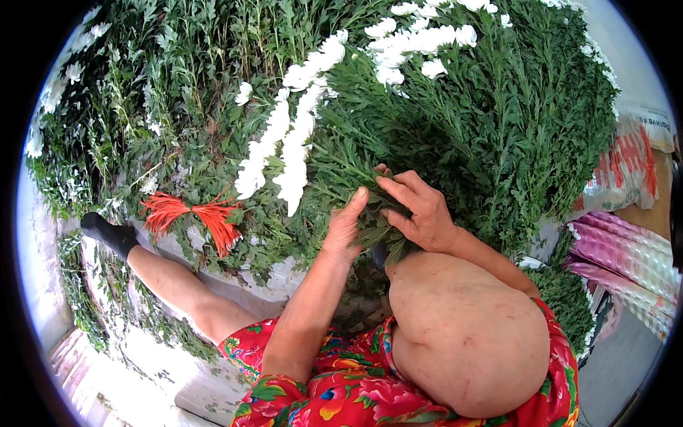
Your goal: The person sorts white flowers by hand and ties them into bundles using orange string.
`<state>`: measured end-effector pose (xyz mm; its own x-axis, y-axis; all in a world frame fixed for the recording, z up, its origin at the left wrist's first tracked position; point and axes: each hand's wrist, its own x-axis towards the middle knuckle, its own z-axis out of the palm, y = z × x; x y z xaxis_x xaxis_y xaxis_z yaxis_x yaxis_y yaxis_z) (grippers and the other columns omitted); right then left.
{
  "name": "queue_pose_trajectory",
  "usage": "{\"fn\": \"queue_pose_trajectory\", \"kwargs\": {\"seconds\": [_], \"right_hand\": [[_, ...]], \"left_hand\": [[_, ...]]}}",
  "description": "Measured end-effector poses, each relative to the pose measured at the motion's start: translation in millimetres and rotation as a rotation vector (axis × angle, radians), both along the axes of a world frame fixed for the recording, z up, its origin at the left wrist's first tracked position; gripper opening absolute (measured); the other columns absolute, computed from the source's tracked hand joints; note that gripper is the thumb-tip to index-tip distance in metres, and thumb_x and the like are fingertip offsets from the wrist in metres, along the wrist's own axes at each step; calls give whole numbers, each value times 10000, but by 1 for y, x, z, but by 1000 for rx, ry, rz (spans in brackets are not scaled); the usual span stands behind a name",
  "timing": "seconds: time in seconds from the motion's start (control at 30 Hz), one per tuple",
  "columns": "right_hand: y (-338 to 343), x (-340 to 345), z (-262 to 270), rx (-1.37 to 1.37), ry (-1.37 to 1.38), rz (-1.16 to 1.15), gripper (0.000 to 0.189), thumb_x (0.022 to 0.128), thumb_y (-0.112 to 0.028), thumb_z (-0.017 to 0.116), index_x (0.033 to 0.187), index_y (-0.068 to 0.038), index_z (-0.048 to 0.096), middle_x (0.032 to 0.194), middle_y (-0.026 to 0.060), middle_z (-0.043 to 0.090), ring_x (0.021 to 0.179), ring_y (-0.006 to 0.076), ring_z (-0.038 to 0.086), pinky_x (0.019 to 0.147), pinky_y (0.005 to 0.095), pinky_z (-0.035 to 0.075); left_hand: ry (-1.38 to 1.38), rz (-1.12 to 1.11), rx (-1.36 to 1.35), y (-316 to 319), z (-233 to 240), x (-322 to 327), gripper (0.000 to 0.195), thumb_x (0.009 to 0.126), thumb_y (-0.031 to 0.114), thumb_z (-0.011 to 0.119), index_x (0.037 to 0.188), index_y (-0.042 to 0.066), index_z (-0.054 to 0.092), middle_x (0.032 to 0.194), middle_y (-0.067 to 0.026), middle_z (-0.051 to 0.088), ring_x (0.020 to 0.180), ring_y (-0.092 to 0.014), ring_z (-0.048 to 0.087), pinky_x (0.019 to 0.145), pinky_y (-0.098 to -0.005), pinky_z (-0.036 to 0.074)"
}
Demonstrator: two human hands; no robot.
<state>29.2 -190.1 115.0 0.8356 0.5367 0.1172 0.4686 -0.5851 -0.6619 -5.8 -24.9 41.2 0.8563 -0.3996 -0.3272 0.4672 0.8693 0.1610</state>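
Observation:
White chrysanthemums [293, 155] with long leafy green stems lie before me, their blooms lined up in rows toward the left. My left hand [344, 224] is at the lower end of a bunch of leafy stems [347, 165], thumb raised and most of its fingers hidden under the leaves. Opposite it, my right hand [421, 213] curls its fingers and thumb around the same stems from the right. Leaves [395, 243] stick out below, between the two hands. Foliage hides exactly how many stems are held.
A tied bundle of red ties [192, 211] lies on loose leaves to the left. Stacked chrysanthemums [517, 117] rise at the right. Beyond them are a plastic bag [613, 171] with red strips and pink checked fabric [624, 256]. My bent knee [469, 331] is close below my right hand.

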Motion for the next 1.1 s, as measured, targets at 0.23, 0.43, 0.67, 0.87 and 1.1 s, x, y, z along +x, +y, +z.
{"fn": "queue_pose_trajectory", "kwargs": {"seconds": [0.23,0.43,0.67,0.87,1.1], "right_hand": [[-6,-3,-9,79,25,-4,518,803,18,682,1311,-73,634,1036,120,604,921,315,657,744,407,561],[1,5,-3,-77,-153,75,525,753,0,703,1268,-91,660,1150,110,606,1003,333,604,816,437,525],[-46,27,10,-116,-329,-127,384,810,-97,750,1183,-69,664,1159,148,636,1023,363,630,864,453,528],[-125,96,32,-454,-557,-691,510,880,-121,720,1349,-17,548,1121,207,650,958,411,619,896,502,487],[-93,73,55,38,-380,-530,412,861,74,593,1263,-7,631,914,162,569,740,323,572,692,347,488]], "left_hand": [[-45,73,10,-6,-2,0,642,988,317,683,1523,63,435,1517,-78,506,1402,-232,477,1190,-396,374],[129,53,93,-9,5,1,549,1028,342,600,1480,51,489,1479,-94,544,1378,-258,507,1174,-413,396],[190,125,21,-1,-15,3,418,1038,346,573,1295,19,617,1324,-168,645,1211,-315,609,1056,-490,485],[149,138,153,-9,-6,7,189,1038,312,597,1094,131,600,1051,-30,634,1088,-246,605,993,-455,488],[67,133,137,3,-8,5,307,1047,408,573,1129,113,595,1138,-59,649,1112,-253,617,1004,-455,500]]}}
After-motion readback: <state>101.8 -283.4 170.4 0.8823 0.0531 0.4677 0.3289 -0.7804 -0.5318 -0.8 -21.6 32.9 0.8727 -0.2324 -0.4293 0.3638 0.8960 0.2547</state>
